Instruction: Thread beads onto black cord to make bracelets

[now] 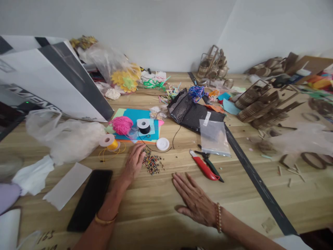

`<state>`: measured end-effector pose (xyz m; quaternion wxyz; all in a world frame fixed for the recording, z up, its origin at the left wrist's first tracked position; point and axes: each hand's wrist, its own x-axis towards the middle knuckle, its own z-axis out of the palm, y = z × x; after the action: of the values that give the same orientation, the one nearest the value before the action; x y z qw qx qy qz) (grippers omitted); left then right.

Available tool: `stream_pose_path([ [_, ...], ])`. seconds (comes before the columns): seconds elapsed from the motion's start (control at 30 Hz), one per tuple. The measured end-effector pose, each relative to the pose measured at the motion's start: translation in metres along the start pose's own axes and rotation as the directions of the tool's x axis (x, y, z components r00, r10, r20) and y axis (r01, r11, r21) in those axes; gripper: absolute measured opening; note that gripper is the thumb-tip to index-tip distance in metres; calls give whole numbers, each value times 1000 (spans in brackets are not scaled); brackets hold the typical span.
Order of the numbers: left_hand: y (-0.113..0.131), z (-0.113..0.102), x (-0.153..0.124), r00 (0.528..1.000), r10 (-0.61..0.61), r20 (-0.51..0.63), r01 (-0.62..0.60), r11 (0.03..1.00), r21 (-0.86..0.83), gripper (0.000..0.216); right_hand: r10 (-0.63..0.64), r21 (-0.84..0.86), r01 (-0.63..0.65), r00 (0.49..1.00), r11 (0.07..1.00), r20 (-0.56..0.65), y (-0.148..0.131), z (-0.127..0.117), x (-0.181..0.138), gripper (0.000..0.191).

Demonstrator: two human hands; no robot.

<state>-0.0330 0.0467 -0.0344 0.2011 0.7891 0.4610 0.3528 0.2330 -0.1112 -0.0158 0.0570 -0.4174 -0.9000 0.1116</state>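
A loose pile of small multicoloured beads (153,163) lies on the wooden table, with a few strays to its right. My left hand (134,161) rests at the pile's left edge, fingers stretched forward and touching or nearly touching the beads. Flat on the tabletop to the right of the beads lies my right hand (196,201), fingers extended and holding nothing. Behind the pile sit a small white round lid or dish (162,143) and a spool of black cord (144,126), its loose cord trailing across the table.
A red-handled cutter (205,167) and dark green pliers (213,168) lie right of the beads. A clear zip bag (214,138) is beyond them. Pink yarn (121,125), a yellow thread spool (109,142) and a black phone (90,200) are on the left.
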Motion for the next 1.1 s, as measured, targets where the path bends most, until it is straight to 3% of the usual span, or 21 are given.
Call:
stream_pose_path([
  [0.23, -2, 2, -2, 998, -43, 56, 46, 998, -51, 38, 118, -97, -126, 989, 987, -86, 7, -7, -15, 89],
  [0.6, 9, -3, 2, 965, -186, 186, 219, 961, -171, 47, 116, -163, -148, 975, 976, -188, 8, -4, 66, 94],
  [0.83, 21, -6, 5, 943, -210, 258, 273, 931, -242, 51, 97, -117, -126, 969, 985, -227, 4, 17, 89, 93],
  [1.1, 25, -8, 5, 925, -215, 314, 309, 905, -293, 55, 74, -38, -85, 966, 996, -247, 3, 23, 116, 96],
])
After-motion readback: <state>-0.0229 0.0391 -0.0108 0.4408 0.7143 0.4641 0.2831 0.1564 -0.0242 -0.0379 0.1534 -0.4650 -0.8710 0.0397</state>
